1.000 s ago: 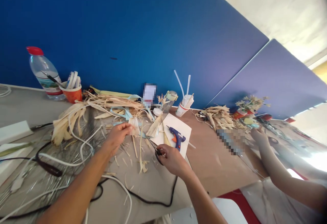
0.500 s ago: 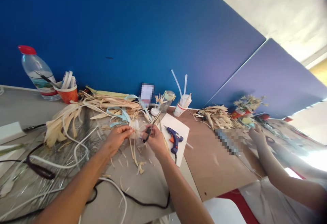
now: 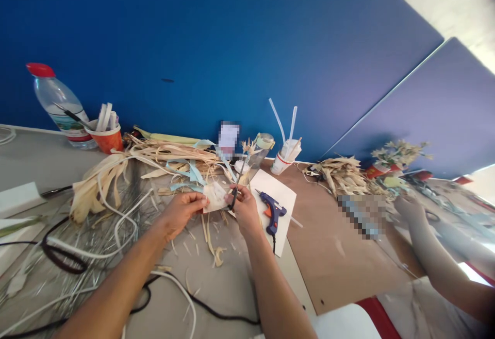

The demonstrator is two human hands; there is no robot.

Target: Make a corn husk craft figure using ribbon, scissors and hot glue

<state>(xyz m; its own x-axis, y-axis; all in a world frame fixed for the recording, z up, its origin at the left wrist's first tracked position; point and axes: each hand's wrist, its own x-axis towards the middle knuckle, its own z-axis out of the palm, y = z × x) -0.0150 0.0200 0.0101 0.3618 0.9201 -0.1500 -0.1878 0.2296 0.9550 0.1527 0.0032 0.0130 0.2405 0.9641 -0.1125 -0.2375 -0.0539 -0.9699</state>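
A squarish, off-white flat piece (image 3: 214, 198), thin like paper or husk, is pinched at its left edge by my left hand (image 3: 185, 209). My right hand (image 3: 245, 207) is closed around dark-handled scissors (image 3: 234, 195), their slim blades pointing up and away from me. The right fingers are close to the piece's right edge; whether they also touch it I cannot tell. Below the hands lie narrow husk strips (image 3: 209, 236) and small pale scraps. Just right of my right hand, a blue glue gun (image 3: 273, 213) rests on a white sheet (image 3: 288, 195).
Dried corn husks (image 3: 174, 153) and light-blue strips (image 3: 196, 173) lie along the blue partition (image 3: 193, 45). Left stand a bottle (image 3: 64, 112) and an orange cup (image 3: 108, 140). White cables (image 3: 116, 231) loop across the table. A paper cup (image 3: 280, 165) stands behind the glue gun. Another person's arms (image 3: 429, 241) are at right.
The off-white piece now shows its flat face more fully between my hands. The scissors have turned more upright. The whole view has shifted slightly, moving the right side of the scene rightward.
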